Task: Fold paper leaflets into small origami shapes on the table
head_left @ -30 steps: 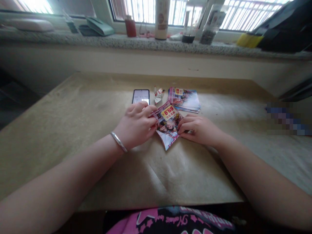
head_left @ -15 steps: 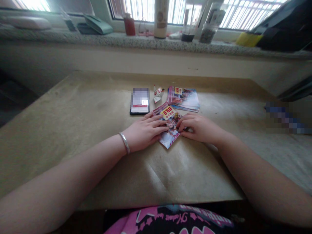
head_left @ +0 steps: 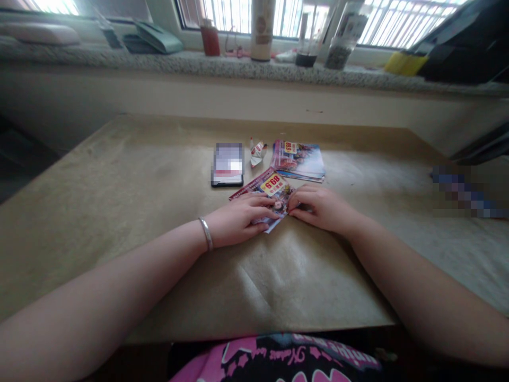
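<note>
Centre: folded flyer [head_left: 274,192], pink-red with a yellow price label. Upper right of it: flyer stack [head_left: 299,161], blue and pink. Surrounding: brown kraft paper [head_left: 302,281]. Top: speckled grey granite sill [head_left: 238,66] bearing a red bottle [head_left: 210,40]. Bottom edge: black shirt [head_left: 278,359] with pink print.

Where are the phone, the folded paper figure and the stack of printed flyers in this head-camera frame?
phone [head_left: 227,165], head view, on its blurred screen
folded paper figure [head_left: 258,154], head view, on its middle
stack of printed flyers [head_left: 299,162], head view, on the top flyer's face
</note>
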